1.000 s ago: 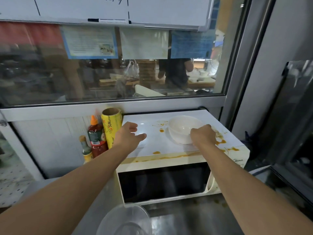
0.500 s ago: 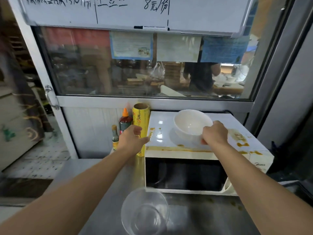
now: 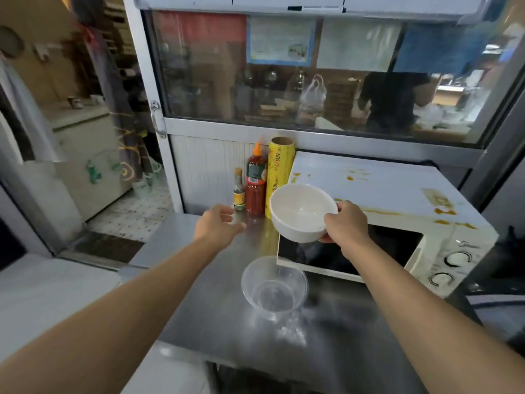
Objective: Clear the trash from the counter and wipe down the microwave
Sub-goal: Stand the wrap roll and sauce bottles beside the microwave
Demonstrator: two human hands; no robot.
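Note:
My right hand (image 3: pixel 345 227) grips the rim of an empty white bowl (image 3: pixel 301 213), held in the air in front of the microwave's left corner, tilted toward me. The white microwave (image 3: pixel 392 191) stands at the right on the steel counter (image 3: pixel 199 294); its top carries orange-brown sauce stains. A clear plastic bowl (image 3: pixel 274 287) sits on the counter below the white bowl. My left hand (image 3: pixel 218 226) hovers over the counter left of the bowl, fingers relaxed, holding nothing.
Against the back panel stand a small sauce bottle (image 3: pixel 239 190), a red sauce bottle (image 3: pixel 256 184) and a yellow cling-film roll (image 3: pixel 280 174). Behind them is a glass window with a person beyond. An open doorway and tiled floor lie to the left.
The right hand has lifted the white bowl off the microwave top and carried it left and toward me. The left hand has dropped from the microwave's edge to above the counter.

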